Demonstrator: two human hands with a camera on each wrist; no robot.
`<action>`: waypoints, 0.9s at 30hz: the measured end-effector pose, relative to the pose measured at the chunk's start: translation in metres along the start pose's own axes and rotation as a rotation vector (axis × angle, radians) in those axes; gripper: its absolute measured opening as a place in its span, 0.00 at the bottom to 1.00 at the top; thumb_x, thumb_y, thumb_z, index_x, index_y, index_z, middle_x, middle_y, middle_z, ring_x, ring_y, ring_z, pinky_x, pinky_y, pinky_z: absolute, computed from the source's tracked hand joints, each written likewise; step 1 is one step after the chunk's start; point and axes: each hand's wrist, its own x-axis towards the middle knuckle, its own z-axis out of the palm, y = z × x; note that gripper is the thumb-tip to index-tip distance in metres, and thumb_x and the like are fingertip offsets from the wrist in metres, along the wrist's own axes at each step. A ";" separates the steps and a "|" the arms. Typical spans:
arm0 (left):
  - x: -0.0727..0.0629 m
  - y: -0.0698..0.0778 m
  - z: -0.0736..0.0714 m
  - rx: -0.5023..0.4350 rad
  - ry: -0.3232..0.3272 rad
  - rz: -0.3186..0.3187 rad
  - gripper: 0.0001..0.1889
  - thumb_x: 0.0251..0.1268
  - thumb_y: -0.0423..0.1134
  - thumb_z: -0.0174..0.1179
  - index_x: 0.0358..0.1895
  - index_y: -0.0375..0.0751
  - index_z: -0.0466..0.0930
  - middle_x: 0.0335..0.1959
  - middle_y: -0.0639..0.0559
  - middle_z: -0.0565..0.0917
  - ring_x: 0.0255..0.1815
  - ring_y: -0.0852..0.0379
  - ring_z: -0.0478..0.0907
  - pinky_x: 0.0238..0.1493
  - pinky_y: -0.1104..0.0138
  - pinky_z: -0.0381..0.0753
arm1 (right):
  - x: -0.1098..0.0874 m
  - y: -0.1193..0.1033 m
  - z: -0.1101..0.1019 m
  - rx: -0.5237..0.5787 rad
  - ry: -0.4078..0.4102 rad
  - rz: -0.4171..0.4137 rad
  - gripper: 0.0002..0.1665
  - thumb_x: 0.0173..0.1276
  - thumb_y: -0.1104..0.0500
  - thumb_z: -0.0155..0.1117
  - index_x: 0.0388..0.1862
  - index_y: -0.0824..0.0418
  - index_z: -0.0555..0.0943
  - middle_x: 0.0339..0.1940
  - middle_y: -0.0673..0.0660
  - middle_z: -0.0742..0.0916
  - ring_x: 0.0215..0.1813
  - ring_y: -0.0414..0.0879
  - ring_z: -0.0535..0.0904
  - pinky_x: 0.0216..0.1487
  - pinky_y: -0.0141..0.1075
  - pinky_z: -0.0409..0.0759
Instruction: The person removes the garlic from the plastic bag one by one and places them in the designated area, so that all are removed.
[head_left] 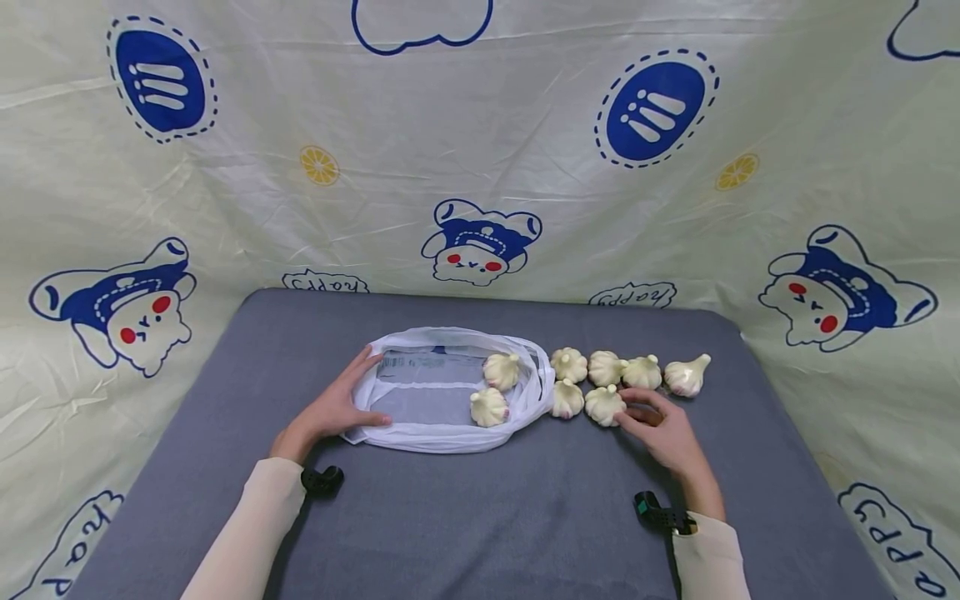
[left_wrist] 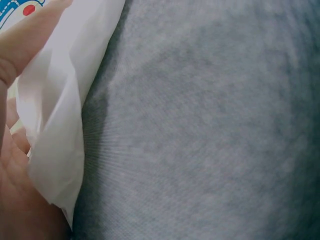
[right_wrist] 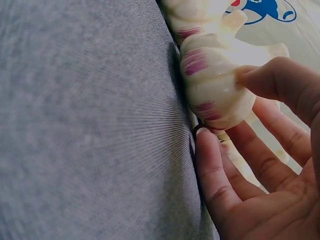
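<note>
Pinching one garlic bulb (head_left: 602,407), right hand (head_left: 669,432) to the right of one white plastic bag (head_left: 442,440), left hand (head_left: 336,410) spread at the bag's left rim, two bulbs (head_left: 489,407) inside the bag, between both hands, five more bulbs (head_left: 569,365) on the counter (head_left: 480,525) right of the bag, eight total.

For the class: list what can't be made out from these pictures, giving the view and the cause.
Left wrist: part of the left hand, behind the white bag.
Right wrist: some right hand fingertips, behind the garlic bulb.
Head: wording of the bag's print, too small and faint.
Head: the left sleeve's upper part, cut off by the bottom edge.
</note>
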 end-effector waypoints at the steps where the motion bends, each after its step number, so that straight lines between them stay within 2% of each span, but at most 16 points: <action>1: 0.000 0.000 0.000 -0.003 0.000 0.000 0.58 0.51 0.48 0.80 0.83 0.41 0.53 0.87 0.43 0.41 0.86 0.35 0.40 0.78 0.34 0.47 | 0.000 0.000 0.000 0.004 0.002 0.004 0.26 0.70 0.56 0.72 0.63 0.65 0.79 0.53 0.39 0.83 0.50 0.28 0.83 0.46 0.25 0.82; 5: 0.001 -0.001 0.001 0.001 0.000 0.001 0.58 0.51 0.49 0.80 0.83 0.43 0.53 0.87 0.44 0.41 0.86 0.36 0.40 0.79 0.34 0.47 | 0.000 -0.001 0.000 -0.014 0.005 0.008 0.26 0.70 0.55 0.73 0.63 0.64 0.80 0.53 0.41 0.83 0.50 0.28 0.83 0.45 0.25 0.82; 14: 0.000 -0.001 0.001 -0.003 -0.003 -0.006 0.58 0.51 0.49 0.80 0.83 0.45 0.53 0.87 0.46 0.41 0.86 0.36 0.40 0.79 0.34 0.47 | -0.002 -0.003 0.000 -0.058 0.023 0.011 0.26 0.71 0.56 0.72 0.65 0.63 0.80 0.61 0.60 0.84 0.50 0.28 0.82 0.45 0.26 0.81; 22: -0.001 -0.001 0.002 -0.003 0.002 0.000 0.58 0.52 0.50 0.80 0.83 0.43 0.53 0.87 0.45 0.41 0.86 0.35 0.40 0.78 0.33 0.48 | -0.003 -0.005 -0.001 -0.077 0.009 0.010 0.27 0.72 0.56 0.71 0.67 0.62 0.78 0.64 0.64 0.82 0.51 0.27 0.81 0.46 0.25 0.81; 24: -0.001 -0.001 0.002 -0.001 0.001 0.000 0.58 0.52 0.50 0.80 0.83 0.44 0.53 0.87 0.46 0.41 0.86 0.35 0.40 0.78 0.33 0.48 | -0.004 -0.009 -0.002 -0.094 0.007 0.007 0.27 0.72 0.55 0.70 0.67 0.62 0.78 0.65 0.64 0.82 0.53 0.30 0.82 0.47 0.25 0.81; 27: -0.001 -0.001 0.002 0.000 0.001 0.001 0.58 0.52 0.50 0.79 0.83 0.44 0.52 0.87 0.46 0.41 0.86 0.35 0.40 0.78 0.33 0.48 | -0.006 -0.015 -0.003 -0.123 0.001 -0.001 0.29 0.72 0.55 0.70 0.69 0.62 0.76 0.67 0.65 0.81 0.59 0.46 0.84 0.48 0.24 0.80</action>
